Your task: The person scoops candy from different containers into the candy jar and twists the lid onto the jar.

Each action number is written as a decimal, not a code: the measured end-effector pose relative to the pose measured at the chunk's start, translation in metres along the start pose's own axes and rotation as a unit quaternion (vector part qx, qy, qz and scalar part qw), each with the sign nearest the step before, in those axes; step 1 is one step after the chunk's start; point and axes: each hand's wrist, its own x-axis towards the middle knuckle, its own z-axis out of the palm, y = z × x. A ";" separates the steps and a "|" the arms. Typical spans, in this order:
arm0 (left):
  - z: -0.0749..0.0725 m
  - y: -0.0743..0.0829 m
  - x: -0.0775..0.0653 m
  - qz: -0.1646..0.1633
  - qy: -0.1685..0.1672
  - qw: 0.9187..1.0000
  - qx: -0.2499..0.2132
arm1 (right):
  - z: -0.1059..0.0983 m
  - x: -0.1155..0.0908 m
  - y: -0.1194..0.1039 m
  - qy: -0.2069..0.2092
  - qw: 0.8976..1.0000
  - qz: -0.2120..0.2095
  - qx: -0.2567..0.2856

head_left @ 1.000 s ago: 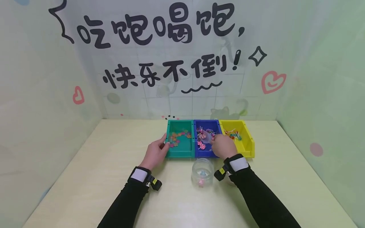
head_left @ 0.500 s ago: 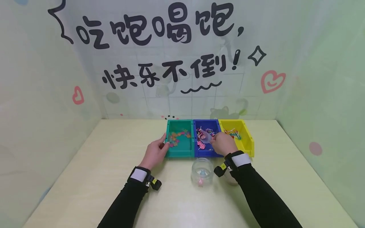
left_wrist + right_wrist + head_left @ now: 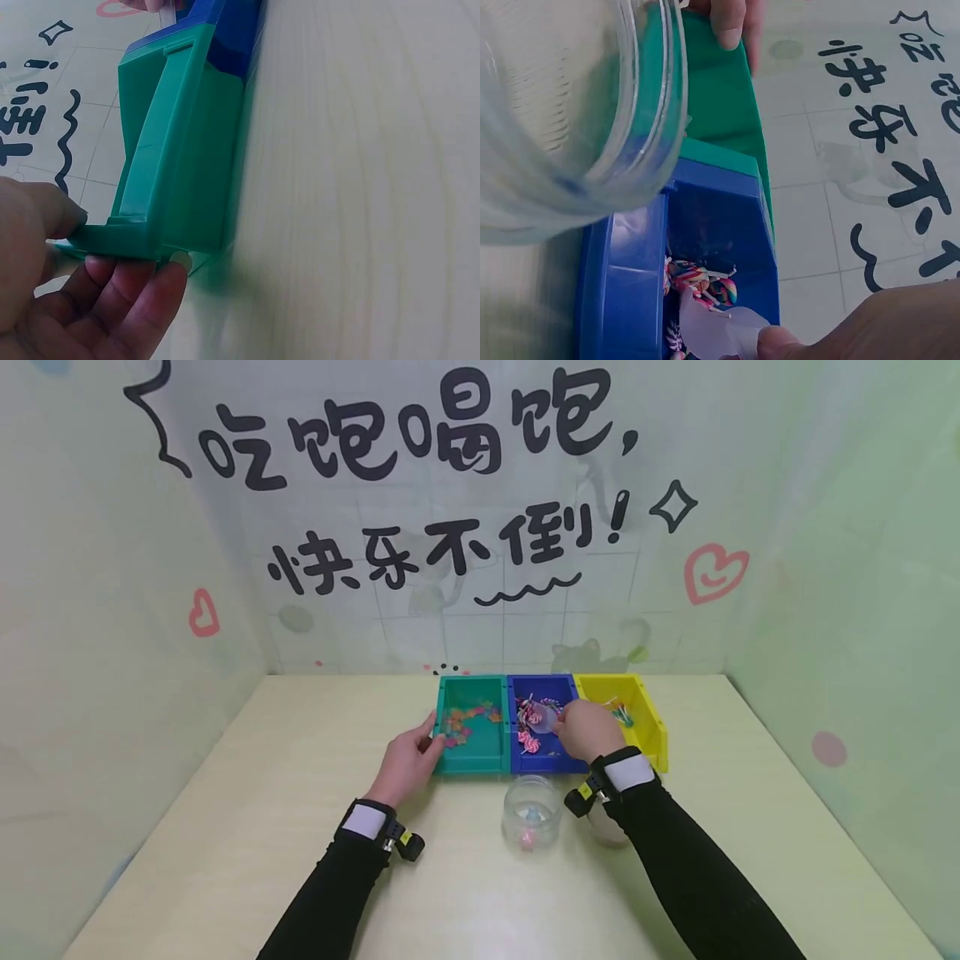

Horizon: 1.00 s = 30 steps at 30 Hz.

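Observation:
My left hand grips the left wall of the green bin, thumb on the inside and fingers on the outside. Small translucent star-like pieces in pink, orange and green lie in that bin. Over the blue bin, my right hand pinches the handle of a translucent scoop between thumb and fingers. The scoop's bowl is down among tiny striped lollipops. Its handle is mostly hidden by the hand.
A yellow bin with small colourful sticks adjoins the blue one. In front stands an open clear jar with a few pink and blue bits at its bottom. A pale round object lies partly under the right wrist.
My right hand has shifted slightly away from me with the scoop, covering more of the yellow bin's contents. The left hand keeps its hold on the green bin.

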 end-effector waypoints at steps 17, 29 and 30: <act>0.001 0.001 0.001 -0.009 -0.008 1.000 0.001 | 0.001 0.012 0.004 -0.037 0.999 0.020 0.028; 0.000 0.002 0.002 -0.004 -0.007 1.000 0.002 | -0.008 -0.002 0.019 -0.064 0.985 0.088 0.134; 0.001 0.001 0.002 -0.004 -0.005 1.000 0.002 | -0.007 -0.003 0.019 -0.062 0.984 0.089 0.140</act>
